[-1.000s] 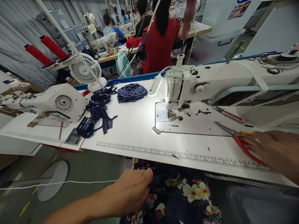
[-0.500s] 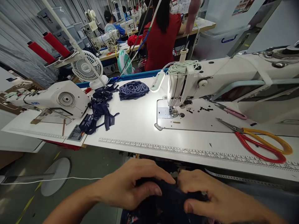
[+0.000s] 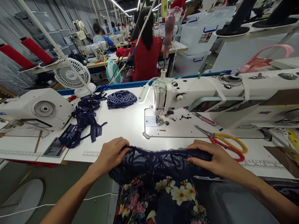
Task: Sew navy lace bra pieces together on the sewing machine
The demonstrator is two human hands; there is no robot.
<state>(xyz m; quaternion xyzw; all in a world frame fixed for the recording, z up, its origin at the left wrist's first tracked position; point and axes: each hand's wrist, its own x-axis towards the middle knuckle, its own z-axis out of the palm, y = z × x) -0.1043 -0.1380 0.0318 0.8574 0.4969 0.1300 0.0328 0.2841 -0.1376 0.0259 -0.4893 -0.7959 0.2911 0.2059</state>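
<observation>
A dark navy lace cloth lies stretched sideways across the near edge of the white desk, crumpled, its lower part hanging over the edge.

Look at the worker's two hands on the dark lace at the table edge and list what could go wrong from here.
1. The scissors lie with blades parted just beyond the right hand; a forward slide could probably meet them.
2. The lace piece is bunched under the left hand and hangs over the table edge, so it may slip or snag.
3. Loose navy strips nearby could get dragged along.
</observation>
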